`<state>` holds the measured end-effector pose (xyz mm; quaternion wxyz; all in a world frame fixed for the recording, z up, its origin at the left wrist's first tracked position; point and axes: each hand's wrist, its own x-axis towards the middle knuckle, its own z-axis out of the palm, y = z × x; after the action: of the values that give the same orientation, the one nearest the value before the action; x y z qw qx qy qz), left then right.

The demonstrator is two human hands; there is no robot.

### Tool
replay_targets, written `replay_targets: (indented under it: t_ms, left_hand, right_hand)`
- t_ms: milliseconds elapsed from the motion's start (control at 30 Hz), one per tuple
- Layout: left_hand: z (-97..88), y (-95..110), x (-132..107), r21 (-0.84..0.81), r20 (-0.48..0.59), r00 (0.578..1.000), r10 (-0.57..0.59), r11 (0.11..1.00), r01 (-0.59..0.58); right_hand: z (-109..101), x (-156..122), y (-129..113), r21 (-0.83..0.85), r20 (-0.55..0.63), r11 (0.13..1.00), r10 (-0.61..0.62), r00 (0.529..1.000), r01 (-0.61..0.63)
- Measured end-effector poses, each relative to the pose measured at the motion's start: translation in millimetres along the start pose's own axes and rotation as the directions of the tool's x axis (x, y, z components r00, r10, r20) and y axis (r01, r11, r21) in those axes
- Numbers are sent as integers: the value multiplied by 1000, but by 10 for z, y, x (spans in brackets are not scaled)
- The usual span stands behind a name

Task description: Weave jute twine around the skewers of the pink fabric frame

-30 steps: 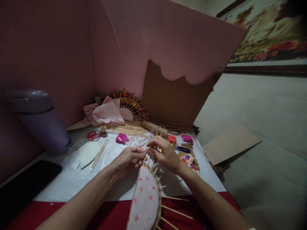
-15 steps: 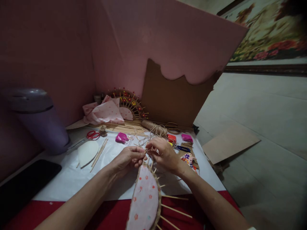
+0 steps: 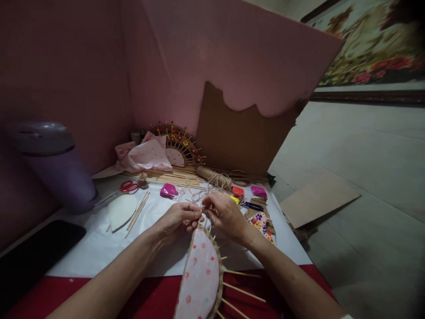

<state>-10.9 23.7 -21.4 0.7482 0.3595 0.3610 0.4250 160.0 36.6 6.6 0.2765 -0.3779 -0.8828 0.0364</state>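
Note:
A half-circle panel point(image 3: 201, 274) covered in pale pink flowered fabric, edged with twine, stands tilted below my hands. Thin wooden sticks point(image 3: 244, 292) fan out from its curved edge. My left hand point(image 3: 182, 217) is closed in a pinch on a stick at the panel's top end. Right beside it, my right hand point(image 3: 226, 217) has thumb and fingers pressed together on twine at the same stick; the fingertips partly hide the strand. Loose loops of twine point(image 3: 199, 191) run from just beyond my hands to a twine spool point(image 3: 212, 176).
Behind lie bundled sticks point(image 3: 159, 176), a decorated half-circle fan point(image 3: 186, 146) and pink cloth point(image 3: 146, 153). Red-handled scissors point(image 3: 129, 187), a white cutout point(image 3: 122, 212), a phone point(image 3: 43, 250) and a purple tumbler point(image 3: 61, 173) are left. Blue-handled scissors point(image 3: 253, 206) and patterned fabric point(image 3: 261, 225) sit right.
Almost nothing differs. My right hand has shifted very slightly, its fingers still pinched beside my left hand; the panel stays in place.

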Motion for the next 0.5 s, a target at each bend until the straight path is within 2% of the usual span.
replay_targets:
  t_ms: [233, 500]
  left_hand:
    - [-21, -18, 19, -1, 13, 1000, 20, 1000, -20]
    - [11, -9, 9, -4, 44, 997, 58, 998, -58]
  right_hand:
    - [-20, 0, -2, -10, -9, 999, -43, 999, 43]
    - [1, -17, -56, -16, -56, 1000, -7, 998, 6]
